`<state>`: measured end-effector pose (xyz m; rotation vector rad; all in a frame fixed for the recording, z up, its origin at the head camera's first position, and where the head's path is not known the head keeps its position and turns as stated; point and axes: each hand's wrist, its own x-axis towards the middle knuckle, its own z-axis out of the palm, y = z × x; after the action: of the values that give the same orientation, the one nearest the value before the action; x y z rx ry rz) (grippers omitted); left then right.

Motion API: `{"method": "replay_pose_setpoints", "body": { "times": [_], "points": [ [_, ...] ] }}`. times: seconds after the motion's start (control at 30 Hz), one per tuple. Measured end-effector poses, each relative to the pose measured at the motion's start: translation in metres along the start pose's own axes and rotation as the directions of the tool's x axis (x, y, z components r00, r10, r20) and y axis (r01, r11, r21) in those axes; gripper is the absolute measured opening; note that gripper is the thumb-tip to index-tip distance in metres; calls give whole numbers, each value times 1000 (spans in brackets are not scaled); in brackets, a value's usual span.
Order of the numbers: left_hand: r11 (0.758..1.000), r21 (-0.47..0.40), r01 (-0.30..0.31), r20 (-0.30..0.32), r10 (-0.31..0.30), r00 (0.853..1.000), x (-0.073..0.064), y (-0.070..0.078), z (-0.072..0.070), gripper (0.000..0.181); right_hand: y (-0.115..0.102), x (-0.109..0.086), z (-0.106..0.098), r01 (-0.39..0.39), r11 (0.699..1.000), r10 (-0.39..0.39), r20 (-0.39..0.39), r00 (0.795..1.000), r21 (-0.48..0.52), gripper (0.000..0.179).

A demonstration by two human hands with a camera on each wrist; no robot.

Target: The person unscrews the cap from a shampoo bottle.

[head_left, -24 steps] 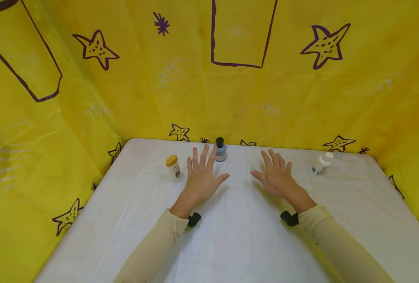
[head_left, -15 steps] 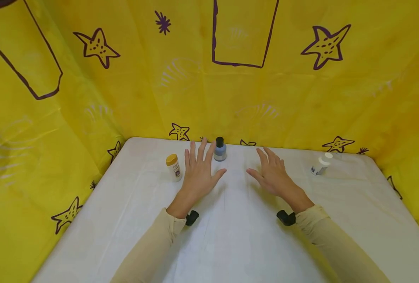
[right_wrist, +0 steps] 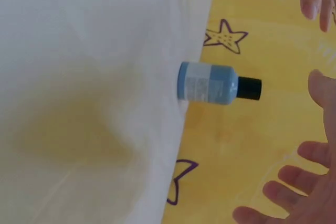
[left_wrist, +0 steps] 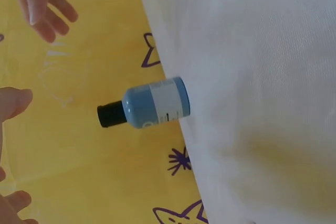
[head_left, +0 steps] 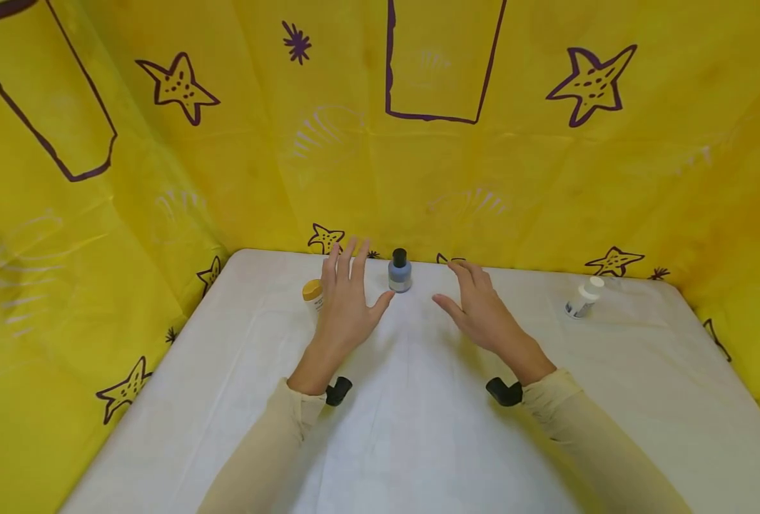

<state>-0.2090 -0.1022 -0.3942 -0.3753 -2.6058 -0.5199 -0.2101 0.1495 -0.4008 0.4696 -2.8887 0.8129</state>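
Note:
A blue bottle with a black cap stands upright near the table's back edge, between my two hands. My left hand hovers over the table to its left, fingers spread and holding nothing. Behind that hand a white bottle with a yellow cap is partly hidden. On the other side my right hand is held in the air, fingers extended, thumb toward the blue bottle. Both wrist views show the blue bottle with its pale label, apart from the fingers.
A white bottle with a white cap stands toward the right of the white-covered table. Yellow patterned cloth hangs behind the table and along both sides. A dark wrist-worn piece sticks out from each wrist.
Both hands have shifted left and slightly forward. My left hand has moved off the blue bottle and now overlaps the yellow-capped one; my right hand is nearer the blue bottle. The bottles stay put.

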Motion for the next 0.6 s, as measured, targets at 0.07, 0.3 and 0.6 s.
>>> {"method": "replay_pose_setpoints", "body": {
  "times": [0.07, 0.3, 0.6],
  "points": [
    [999, -40, 1, -29, -2, 1000, 0, -4, -3, 99, -5, 2, -1, 27, 999, -27, -19, 999, 16, 77],
    [984, -159, 74, -85, -89, 992, -4, -21, -11, 108, -28, 11, 0, 24, 996, -25, 10, 1000, 88, 74],
    [937, -316, 146, -85, -181, 980, -11, -46, -21, 118, -52, 24, 12, 117, 983, -119, 2, 993, 145, 70]
  ]
}}
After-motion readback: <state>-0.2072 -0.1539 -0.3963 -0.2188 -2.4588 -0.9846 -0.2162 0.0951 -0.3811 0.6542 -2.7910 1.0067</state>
